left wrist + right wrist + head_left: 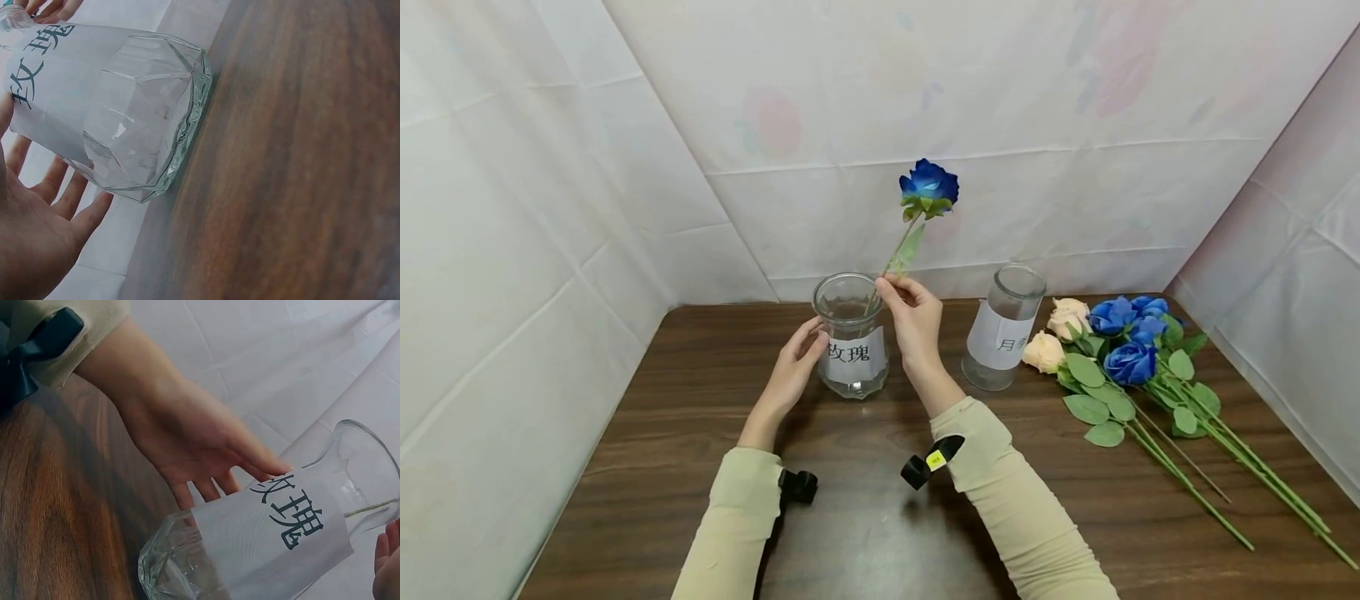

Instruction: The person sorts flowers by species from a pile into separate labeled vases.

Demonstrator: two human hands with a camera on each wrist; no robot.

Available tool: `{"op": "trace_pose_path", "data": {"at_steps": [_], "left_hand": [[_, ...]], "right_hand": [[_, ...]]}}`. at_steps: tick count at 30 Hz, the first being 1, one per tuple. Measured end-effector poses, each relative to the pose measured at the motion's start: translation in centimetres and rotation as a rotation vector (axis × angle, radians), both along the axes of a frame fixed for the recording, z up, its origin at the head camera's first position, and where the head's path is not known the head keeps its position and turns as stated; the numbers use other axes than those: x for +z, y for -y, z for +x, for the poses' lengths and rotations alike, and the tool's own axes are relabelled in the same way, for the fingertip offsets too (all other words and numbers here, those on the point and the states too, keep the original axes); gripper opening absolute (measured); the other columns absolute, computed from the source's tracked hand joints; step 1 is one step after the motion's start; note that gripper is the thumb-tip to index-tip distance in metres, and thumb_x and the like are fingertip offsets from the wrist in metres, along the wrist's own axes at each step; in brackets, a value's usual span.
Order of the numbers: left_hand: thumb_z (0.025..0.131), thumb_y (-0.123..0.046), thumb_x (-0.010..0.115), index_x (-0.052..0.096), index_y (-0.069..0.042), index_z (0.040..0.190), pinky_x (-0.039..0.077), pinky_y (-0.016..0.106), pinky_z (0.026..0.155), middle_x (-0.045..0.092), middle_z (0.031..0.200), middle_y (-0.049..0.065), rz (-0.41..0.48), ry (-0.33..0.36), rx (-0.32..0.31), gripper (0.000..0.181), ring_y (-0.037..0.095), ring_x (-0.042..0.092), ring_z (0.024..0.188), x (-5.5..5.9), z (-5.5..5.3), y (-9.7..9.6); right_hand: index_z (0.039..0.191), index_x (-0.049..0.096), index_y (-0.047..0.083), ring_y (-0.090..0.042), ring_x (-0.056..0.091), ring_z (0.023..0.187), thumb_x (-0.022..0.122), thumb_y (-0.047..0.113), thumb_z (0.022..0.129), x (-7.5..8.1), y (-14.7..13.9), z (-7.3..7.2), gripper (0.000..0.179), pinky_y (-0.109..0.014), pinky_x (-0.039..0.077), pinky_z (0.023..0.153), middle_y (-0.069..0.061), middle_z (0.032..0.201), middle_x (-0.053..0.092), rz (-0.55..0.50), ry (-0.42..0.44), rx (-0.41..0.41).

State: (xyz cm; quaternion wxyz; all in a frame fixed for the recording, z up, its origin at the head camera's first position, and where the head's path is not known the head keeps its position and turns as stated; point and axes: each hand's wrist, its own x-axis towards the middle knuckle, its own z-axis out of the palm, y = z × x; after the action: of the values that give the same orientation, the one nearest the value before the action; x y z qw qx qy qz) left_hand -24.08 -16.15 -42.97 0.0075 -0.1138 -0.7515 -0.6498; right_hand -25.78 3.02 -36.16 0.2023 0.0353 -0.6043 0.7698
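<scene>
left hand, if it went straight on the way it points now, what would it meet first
Most likely the left hand would meet the labelled glass vase beside it first; its thumb seems to touch it, though depth there is hard to judge.

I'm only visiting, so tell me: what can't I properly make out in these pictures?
Head view: any writing on the yellow tag, too small to read.
Head view: the last part of the slim jar's label, turned away round the glass.
Head view: upper stems of the lying flowers, covered by leaves and blooms.
Right wrist view: the bloom of the blue rose and much of the right hand, cut off by the right edge.
</scene>
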Motion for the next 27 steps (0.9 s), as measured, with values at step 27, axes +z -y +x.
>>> {"op": "trace_pose_path", "data": {"at_steps": [27], "left_hand": [[0.106, -0.013, 0.046, 0.037, 0.002, 0.149, 0.030, 0.048, 0.114, 0.040, 0.147, 0.026, 0.015, 0.027, 0.000, 0.047, 0.035, 0.037, 0.138, 1.4, 0.4, -0.3]], "right_hand": [[0.112, 0.071, -0.004, -0.013, 0.064, 0.094, 0.063, 0.015, 0.099, 0.5, -0.2, -0.2, 0.024, -0.025, 0.051, 0.081, -0.013, 0.112, 0.072, 0.114, -0.047, 0.019]]}}
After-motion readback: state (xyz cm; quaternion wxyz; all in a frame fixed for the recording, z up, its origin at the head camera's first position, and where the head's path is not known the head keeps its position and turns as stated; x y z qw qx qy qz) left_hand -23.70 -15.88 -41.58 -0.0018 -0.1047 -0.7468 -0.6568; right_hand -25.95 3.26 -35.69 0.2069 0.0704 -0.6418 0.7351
